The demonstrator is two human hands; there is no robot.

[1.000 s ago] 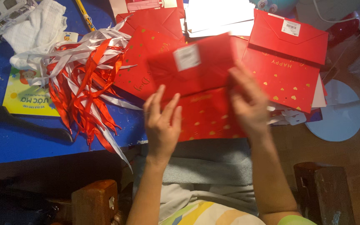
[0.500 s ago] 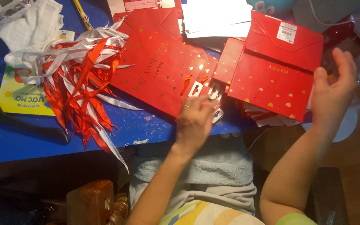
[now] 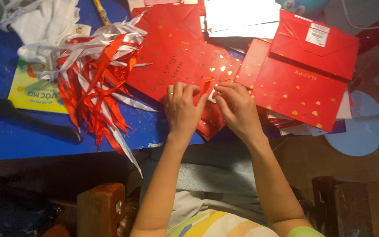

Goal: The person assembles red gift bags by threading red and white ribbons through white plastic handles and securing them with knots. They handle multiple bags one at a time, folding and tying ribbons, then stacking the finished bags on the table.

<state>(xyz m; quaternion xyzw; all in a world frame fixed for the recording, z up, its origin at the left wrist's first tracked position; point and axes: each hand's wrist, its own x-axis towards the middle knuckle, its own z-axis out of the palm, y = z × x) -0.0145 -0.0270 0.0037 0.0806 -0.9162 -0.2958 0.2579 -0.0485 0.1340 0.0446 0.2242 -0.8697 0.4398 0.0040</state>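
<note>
Surface: blue tabletop crowded edge to edge, seen from above with the person's lap below it.
Left hand: left hand lies knuckles up on the red gift bag, fingers curled together and pressing the bag flat so it can't slide.
Right hand: right hand is bunched close beside it, fingertips pinched on a small orange-red ribbon end sticking up between the two hands.
Where the bag sits: flat at the near edge of the tabletop, gold-printed face up, its lower part tucked under both hands.
Ribbon supply: tangle of red and white ribbons heaped just left of the bag, in easy reach.
Finished-looking pile: more red bags with gold hearts stacked to the right, one topped by a white label.
Other bits: black clothes hanger, a yellow booklet, white cloth at far left.
Hard to tell: whether the ribbon end passes through a hole; the hands cover that spot. White sheets at the top are blown out by glare.
</note>
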